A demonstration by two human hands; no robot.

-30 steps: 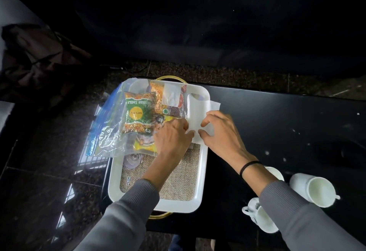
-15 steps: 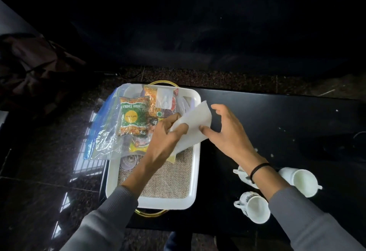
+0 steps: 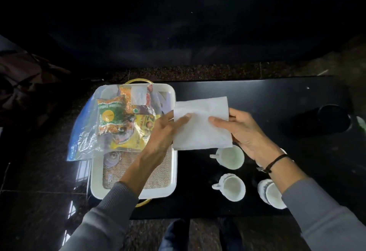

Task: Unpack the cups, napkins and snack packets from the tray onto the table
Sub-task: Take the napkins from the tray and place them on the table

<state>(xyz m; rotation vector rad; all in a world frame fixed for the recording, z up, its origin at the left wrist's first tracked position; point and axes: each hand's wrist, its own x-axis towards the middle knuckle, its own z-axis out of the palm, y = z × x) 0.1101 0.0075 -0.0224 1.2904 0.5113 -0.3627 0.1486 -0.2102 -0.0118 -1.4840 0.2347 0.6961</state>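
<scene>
A white napkin (image 3: 202, 129) is held flat in the air over the tray's right rim and the black table. My left hand (image 3: 164, 129) pinches its left edge and my right hand (image 3: 243, 131) grips its right edge. The white tray (image 3: 174, 171) with a burlap lining stands at the table's left end. A clear plastic bag with snack packets (image 3: 118, 119) lies across its far half and hangs over the left side. Three white cups stand on the table: one (image 3: 230, 156) under the napkin's near edge, one (image 3: 231, 187) in front, one (image 3: 271, 193) at the right.
A small glass (image 3: 111, 158) lies in the tray near the bag. A dark round object (image 3: 332, 117) sits on the black table (image 3: 277, 96) at the far right. The tray's gold handles (image 3: 138, 81) stick out at both ends. My legs show below the table's near edge.
Both hands lifted the napkin out of the tray and carried it right, spreading it flat above the table edge. The view shifted, so the cups appear more central.
</scene>
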